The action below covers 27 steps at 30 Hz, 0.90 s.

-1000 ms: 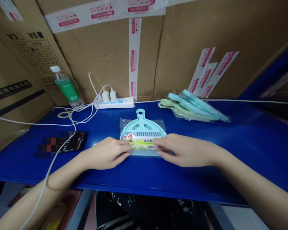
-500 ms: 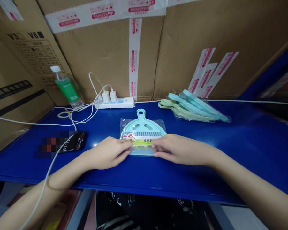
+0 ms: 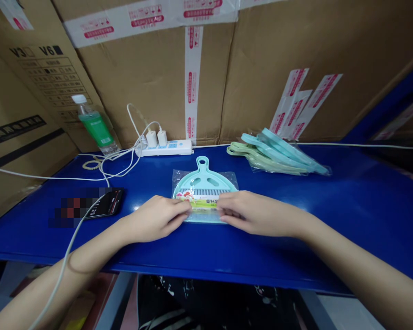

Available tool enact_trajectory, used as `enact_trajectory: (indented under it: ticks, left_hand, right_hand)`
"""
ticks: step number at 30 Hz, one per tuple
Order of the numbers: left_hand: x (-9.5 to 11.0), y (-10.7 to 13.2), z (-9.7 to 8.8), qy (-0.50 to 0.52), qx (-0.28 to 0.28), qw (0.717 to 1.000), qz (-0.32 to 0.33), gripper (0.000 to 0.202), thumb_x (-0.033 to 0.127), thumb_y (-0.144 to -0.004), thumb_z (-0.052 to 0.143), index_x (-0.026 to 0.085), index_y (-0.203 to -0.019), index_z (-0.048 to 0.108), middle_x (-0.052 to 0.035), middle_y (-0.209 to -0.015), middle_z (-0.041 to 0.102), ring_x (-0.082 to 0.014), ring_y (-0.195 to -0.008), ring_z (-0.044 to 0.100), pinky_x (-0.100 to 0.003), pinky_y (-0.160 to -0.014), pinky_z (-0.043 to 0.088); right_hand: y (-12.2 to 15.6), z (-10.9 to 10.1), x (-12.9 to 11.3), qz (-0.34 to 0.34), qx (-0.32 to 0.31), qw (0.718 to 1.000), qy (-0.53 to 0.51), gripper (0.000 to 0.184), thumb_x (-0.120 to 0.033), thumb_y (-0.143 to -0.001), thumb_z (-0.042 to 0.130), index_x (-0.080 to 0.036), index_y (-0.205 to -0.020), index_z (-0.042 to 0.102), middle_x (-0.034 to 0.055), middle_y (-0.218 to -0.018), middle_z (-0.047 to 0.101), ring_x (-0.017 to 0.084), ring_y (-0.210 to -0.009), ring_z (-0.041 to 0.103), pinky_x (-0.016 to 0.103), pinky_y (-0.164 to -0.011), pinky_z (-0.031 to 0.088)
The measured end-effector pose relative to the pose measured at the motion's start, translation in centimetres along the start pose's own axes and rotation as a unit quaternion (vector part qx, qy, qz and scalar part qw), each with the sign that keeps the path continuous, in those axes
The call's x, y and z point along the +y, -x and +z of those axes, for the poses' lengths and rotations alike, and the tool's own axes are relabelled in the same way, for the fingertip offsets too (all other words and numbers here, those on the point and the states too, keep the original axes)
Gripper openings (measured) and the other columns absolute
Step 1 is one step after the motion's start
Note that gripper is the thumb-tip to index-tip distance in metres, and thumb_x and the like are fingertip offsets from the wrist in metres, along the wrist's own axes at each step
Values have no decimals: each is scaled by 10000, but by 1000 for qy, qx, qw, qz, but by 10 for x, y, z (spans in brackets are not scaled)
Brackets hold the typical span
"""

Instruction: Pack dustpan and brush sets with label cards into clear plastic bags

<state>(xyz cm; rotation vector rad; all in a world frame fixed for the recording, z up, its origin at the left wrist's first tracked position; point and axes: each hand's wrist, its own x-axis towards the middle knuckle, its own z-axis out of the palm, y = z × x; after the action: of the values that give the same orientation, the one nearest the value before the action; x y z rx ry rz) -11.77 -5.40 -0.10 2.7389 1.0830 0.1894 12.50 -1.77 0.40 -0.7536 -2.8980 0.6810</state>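
A light-blue dustpan and brush set [image 3: 202, 178] lies flat on the blue table in a clear plastic bag, its looped handle pointing away from me. Grey bristles and a yellow-green and white printed label show through the plastic. My left hand [image 3: 160, 219] grips the near left side of the packet, thumb and fingers pressed together. On the near right side, my right hand [image 3: 249, 213] holds it with curled fingers, covering the label's right end. The fingertips of both hands are partly hidden.
Several bagged blue and green dustpan sets [image 3: 282, 153] are piled at the back right. A power strip [image 3: 175, 147] with chargers, a bottle [image 3: 97, 128], a beaded ring [image 3: 91, 164] and a phone [image 3: 106, 203] are on the left. A white cable crosses my left forearm. Cardboard boxes [image 3: 151, 68] stand behind.
My left fingertips have shifted very slightly right, and my right fingertips very slightly left over the label. The packet has stayed in place.
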Motion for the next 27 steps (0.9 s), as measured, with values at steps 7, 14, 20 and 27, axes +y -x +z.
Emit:
enact_trajectory:
  ticks: [7,14,20,27]
  left_hand:
    - [-2,0,1,-13,38,999,-6,186,199,-926,378,182,-867,554,-16,-828,642,-140,-702,609,-242,-624,434]
    - [-3,0,2,-40,41,998,-14,231,233,-955,356,183,-901,575,-32,-863,668,-160,-753,634,-254,-656,454]
    - [-2,-1,0,-58,24,998,-16,244,243,-966,343,184,-893,568,-14,-791,657,-149,-651,618,-239,-580,417]
    - [-2,-1,0,-78,25,996,-24,236,254,-960,331,195,-891,548,0,-746,650,-135,-597,601,-227,-545,385]
  right_hand:
    - [0,-1,-1,13,11,1000,-3,187,-140,-889,441,-177,-707,469,23,-724,541,134,-639,480,260,-603,355]
    - [0,-1,-1,24,12,1000,-3,169,-148,-888,437,-174,-727,485,19,-696,544,132,-612,474,258,-587,342]
    - [0,0,1,17,13,1000,-4,162,-142,-890,425,-174,-748,497,30,-718,564,144,-641,497,262,-604,352]
    - [0,0,1,19,11,1000,1,162,-135,-886,432,-177,-745,501,22,-702,566,138,-621,493,256,-593,344]
